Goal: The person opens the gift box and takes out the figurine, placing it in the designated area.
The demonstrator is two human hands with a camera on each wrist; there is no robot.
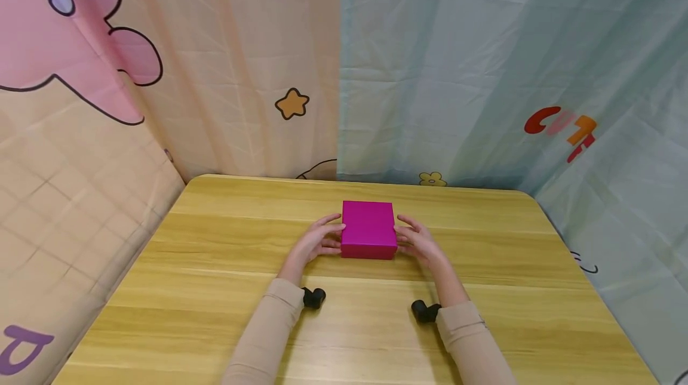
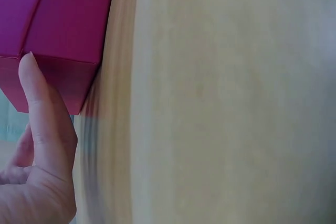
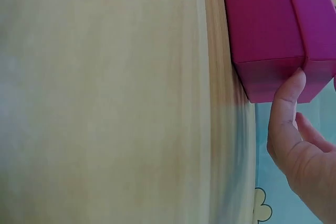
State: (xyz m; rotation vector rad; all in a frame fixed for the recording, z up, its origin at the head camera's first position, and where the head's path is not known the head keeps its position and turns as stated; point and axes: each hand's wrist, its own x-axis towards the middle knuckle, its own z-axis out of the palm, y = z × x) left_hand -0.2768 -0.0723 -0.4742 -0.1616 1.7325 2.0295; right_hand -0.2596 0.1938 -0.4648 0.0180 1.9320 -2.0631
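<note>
A magenta box (image 1: 368,227) with a lid sits on the wooden table between both hands. My left hand (image 1: 312,244) is at its left side, fingers spread and extended. In the left wrist view, the thumb (image 2: 37,85) reaches the end of the box right at the lid seam. Mirroring it, my right hand (image 1: 422,244) stands at the right side with loosely bent fingers. Its thumb (image 3: 289,98) meets the box end just at the seam in the right wrist view. The far fingers are partly hidden behind the thumbs in the wrist views.
The wooden table (image 1: 215,313) has rounded back corners. Printed curtains (image 1: 242,45) hang behind it and along both sides. Black wrist cameras (image 1: 314,298) sit at the cuffs of the beige sleeves (image 1: 266,337).
</note>
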